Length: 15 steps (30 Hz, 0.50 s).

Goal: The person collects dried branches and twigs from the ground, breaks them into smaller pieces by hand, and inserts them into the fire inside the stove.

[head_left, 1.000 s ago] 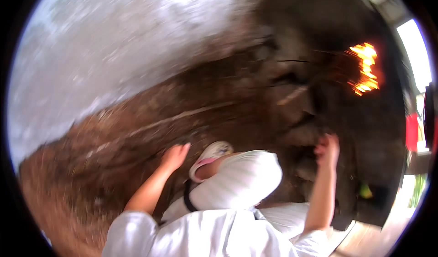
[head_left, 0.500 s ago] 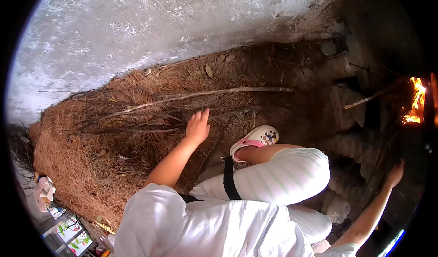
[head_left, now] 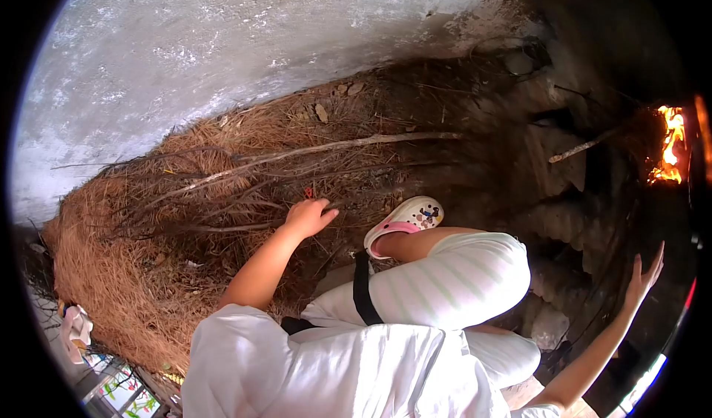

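My left hand (head_left: 307, 218) is over the heap of dry branches, its fingers curled down around a thin dark branch (head_left: 222, 229). The fingertips are hidden behind the hand, and the thumb points toward my foot. Just above it lies a longer, paler branch (head_left: 326, 147). A small red bit (head_left: 309, 192) shows beside the knuckles. Far to the right, my right hand (head_left: 644, 275) hangs in the air with its fingers stretched and thumb apart, holding nothing. It is below the burning fire (head_left: 671, 145).
Brown pine needles (head_left: 111, 270) cover the ground along a rough grey wall (head_left: 208, 47). A half-burnt stick (head_left: 582, 149) pokes out from the fire. My foot in a white and pink clog (head_left: 415, 216) is planted between the branches and the stove side.
My left hand has moved down and left, and its fingers have closed around a thin branch, which shifted with it. My right hand has turned, with its fingers now spread upward.
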Motion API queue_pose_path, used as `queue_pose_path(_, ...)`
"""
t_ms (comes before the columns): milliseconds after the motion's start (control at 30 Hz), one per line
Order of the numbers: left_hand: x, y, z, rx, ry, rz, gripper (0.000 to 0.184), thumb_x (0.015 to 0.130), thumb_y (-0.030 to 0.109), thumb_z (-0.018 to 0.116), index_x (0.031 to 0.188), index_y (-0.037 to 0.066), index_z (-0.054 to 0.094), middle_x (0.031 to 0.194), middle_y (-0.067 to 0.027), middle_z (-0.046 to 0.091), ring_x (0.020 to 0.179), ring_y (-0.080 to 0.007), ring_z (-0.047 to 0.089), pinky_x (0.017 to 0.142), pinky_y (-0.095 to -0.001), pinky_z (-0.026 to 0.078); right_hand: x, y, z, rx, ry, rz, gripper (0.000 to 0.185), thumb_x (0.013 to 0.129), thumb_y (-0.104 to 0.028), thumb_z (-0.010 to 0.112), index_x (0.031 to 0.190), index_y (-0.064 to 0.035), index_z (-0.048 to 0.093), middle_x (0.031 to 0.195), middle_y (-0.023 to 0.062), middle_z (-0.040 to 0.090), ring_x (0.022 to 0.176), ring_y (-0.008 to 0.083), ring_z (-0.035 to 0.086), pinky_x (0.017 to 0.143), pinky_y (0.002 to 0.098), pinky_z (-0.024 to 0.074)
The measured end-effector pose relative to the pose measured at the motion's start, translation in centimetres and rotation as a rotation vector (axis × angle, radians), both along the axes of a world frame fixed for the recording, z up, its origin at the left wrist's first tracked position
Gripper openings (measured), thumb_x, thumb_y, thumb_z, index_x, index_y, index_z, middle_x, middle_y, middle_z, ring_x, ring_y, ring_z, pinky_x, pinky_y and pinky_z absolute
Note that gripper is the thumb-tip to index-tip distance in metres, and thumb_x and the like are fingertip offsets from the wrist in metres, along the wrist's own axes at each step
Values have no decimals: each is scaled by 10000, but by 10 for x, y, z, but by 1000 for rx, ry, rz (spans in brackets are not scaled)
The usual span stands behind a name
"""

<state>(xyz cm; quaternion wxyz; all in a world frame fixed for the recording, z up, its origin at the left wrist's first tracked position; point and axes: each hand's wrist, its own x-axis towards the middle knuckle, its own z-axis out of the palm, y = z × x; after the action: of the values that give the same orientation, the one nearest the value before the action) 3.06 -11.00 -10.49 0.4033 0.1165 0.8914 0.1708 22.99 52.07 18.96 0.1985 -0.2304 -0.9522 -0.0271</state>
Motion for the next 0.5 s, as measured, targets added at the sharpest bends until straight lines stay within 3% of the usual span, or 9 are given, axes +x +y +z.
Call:
queue_pose_path(67, 16, -2, 1, 20, -21, 5, 473, 815, 449, 561, 1094, 68, 593, 985, -189, 629, 950, -345, 591, 805, -446, 466, -15, -48, -1, 268, 43, -46, 546, 855, -179, 537, 1370, -147, 358, 1419, 96, 329, 1318, 315, 263, 1075, 453, 204)
queue_pose_path(200, 44, -7, -14, -70, -115, 43, 478, 818, 383, 600, 1158, 52, 547, 1098, -186, 591, 1050, -354, 541, 874, -436, 438, -33, -127, -27, 311, 50, -10, 534, 845, -205, 565, 1347, -138, 394, 1407, 106, 343, 1315, 338, 260, 1077, 467, 190)
queue_pose_path(300, 50, -11, -25, -88, 27, 84, 415, 829, 348, 590, 1125, 59, 555, 1047, -193, 600, 1021, -353, 550, 852, -446, 443, -34, -168, -50, 233, -32, 63, 532, 826, -154, 579, 1333, -135, 419, 1417, 111, 326, 1324, 346, 237, 1067, 477, 201)
queue_pose_path(400, 37, -23, -25, -239, 195, 118, 262, 836, 297, 584, 976, 76, 590, 868, -133, 638, 843, -338, 608, 812, -466, 441, -25, -194, -70, 122, -74, 58, 542, 815, -143, 586, 1331, -144, 421, 1419, 109, 322, 1332, 339, 223, 1068, 487, 193)
queue_pose_path(500, 15, -43, -12, -213, 348, 102, 180, 852, 265, 585, 907, 96, 604, 755, -82, 627, 696, -246, 607, 789, -457, 445, -11, -203, -92, 46, -92, 5, 559, 796, -137, 599, 1327, -163, 425, 1430, 104, 303, 1342, 328, 205, 1073, 497, 173)
